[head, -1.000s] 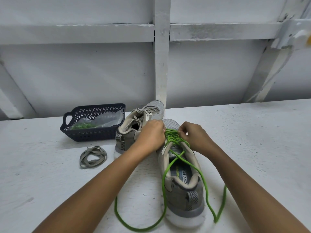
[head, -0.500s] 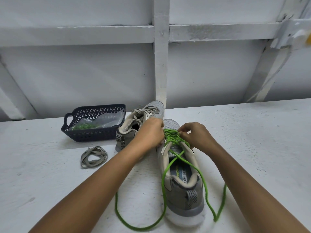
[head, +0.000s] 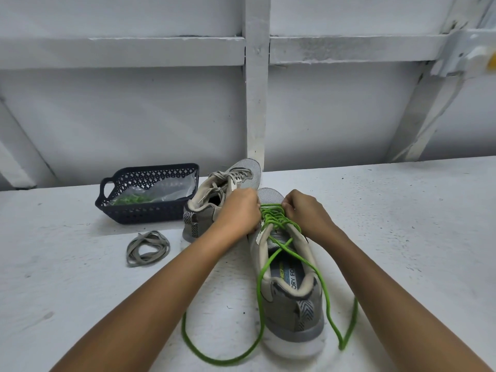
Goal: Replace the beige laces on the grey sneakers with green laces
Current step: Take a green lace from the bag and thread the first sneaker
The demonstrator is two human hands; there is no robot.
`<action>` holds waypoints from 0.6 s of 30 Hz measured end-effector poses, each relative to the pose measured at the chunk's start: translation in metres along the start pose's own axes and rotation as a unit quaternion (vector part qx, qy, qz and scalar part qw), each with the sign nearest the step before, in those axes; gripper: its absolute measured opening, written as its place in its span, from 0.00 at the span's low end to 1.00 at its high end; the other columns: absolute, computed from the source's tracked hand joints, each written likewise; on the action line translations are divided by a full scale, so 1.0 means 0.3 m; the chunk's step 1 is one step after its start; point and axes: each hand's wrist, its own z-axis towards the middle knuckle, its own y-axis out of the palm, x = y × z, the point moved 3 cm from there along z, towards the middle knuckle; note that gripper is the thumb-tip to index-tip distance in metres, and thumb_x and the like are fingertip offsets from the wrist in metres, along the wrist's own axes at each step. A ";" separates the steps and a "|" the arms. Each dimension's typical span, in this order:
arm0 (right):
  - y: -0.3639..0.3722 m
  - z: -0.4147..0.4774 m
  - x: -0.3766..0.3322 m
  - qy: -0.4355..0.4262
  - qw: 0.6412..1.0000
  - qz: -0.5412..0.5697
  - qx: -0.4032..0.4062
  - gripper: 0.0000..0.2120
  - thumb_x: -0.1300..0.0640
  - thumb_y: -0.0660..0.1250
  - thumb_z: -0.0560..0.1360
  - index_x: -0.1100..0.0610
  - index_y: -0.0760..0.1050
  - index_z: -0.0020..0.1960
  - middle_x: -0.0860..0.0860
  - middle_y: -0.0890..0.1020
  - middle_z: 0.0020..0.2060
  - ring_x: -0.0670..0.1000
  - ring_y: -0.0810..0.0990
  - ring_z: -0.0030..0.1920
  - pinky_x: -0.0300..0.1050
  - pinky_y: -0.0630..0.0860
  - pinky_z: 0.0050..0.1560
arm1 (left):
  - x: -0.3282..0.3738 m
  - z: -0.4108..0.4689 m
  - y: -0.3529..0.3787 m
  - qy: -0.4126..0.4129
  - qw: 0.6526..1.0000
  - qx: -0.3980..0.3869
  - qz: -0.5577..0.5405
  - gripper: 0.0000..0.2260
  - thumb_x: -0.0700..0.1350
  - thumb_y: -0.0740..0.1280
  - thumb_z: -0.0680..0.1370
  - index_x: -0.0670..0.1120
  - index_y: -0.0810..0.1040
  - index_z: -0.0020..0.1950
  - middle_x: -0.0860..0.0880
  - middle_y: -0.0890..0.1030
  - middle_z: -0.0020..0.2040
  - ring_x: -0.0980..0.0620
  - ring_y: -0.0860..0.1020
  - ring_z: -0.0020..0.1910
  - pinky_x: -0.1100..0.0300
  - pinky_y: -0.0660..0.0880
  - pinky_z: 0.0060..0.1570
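Observation:
A grey sneaker (head: 291, 299) lies heel toward me on the white table, threaded with a green lace (head: 272, 218) through its front eyelets. Both loose ends of that lace trail past the heel onto the table. My left hand (head: 239, 210) grips the sneaker's left side at the eyelets, its fingertips hidden. My right hand (head: 303, 210) pinches the green lace at the right eyelets. A second grey sneaker (head: 214, 196) with beige laces stands behind my left hand. A removed beige lace (head: 147, 248) lies coiled on the left.
A dark blue basket (head: 146, 196) at the back left holds a clear bag with green lace inside. A white panelled wall with a vertical post (head: 256, 103) rises behind the table (head: 402, 237).
Both hands stay at the front eyelets with only small shifts. The trailing green lace ends lie about where they were.

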 end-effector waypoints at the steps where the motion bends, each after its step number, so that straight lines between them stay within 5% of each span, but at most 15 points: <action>1: -0.001 0.000 0.000 -0.001 1.000 0.003 0.000 0.07 0.56 0.57 0.80 0.57 0.72 0.50 0.55 0.80 0.49 0.57 0.76 0.51 0.47 0.70 0.46 | 0.000 -0.001 -0.001 -0.002 1.000 -0.001 -0.004 0.09 0.37 0.61 0.77 0.36 0.80 0.48 0.39 0.81 0.48 0.41 0.77 0.50 0.52 0.74 0.47; 7: -0.069 -0.059 0.001 -0.004 0.996 0.089 0.015 0.06 0.58 0.60 0.79 0.56 0.76 0.51 0.51 0.80 0.46 0.54 0.79 0.49 0.54 0.77 0.50 | 0.013 -0.060 -0.051 0.014 0.996 0.003 -0.091 0.10 0.41 0.61 0.79 0.43 0.77 0.57 0.44 0.79 0.53 0.48 0.76 0.52 0.60 0.68 0.48; 12: -0.196 -0.193 -0.034 -0.056 0.985 0.162 0.023 0.09 0.56 0.63 0.78 0.50 0.73 0.39 0.44 0.78 0.35 0.49 0.80 0.39 0.46 0.79 0.38 | 0.075 -0.186 -0.139 0.102 0.982 -0.021 -0.158 0.06 0.45 0.62 0.78 0.51 0.78 0.51 0.50 0.73 0.53 0.55 0.72 0.50 0.59 0.69 0.54; 15: -0.241 -0.272 -0.080 -0.091 0.982 0.162 -0.034 0.09 0.54 0.66 0.76 0.48 0.74 0.37 0.40 0.77 0.29 0.42 0.76 0.31 0.38 0.74 0.32 | 0.104 -0.243 -0.146 0.146 0.984 -0.056 -0.087 0.08 0.52 0.63 0.77 0.52 0.77 0.53 0.52 0.68 0.54 0.54 0.66 0.57 0.58 0.66 0.58; 18: -0.234 -0.314 -0.101 -0.108 0.987 0.080 -0.085 0.06 0.49 0.70 0.72 0.47 0.77 0.38 0.42 0.77 0.33 0.41 0.73 0.32 0.31 0.67 0.33 | 0.114 -0.260 -0.128 0.162 0.982 -0.065 0.079 0.15 0.58 0.65 0.75 0.51 0.75 0.55 0.50 0.65 0.56 0.51 0.61 0.59 0.56 0.63 0.58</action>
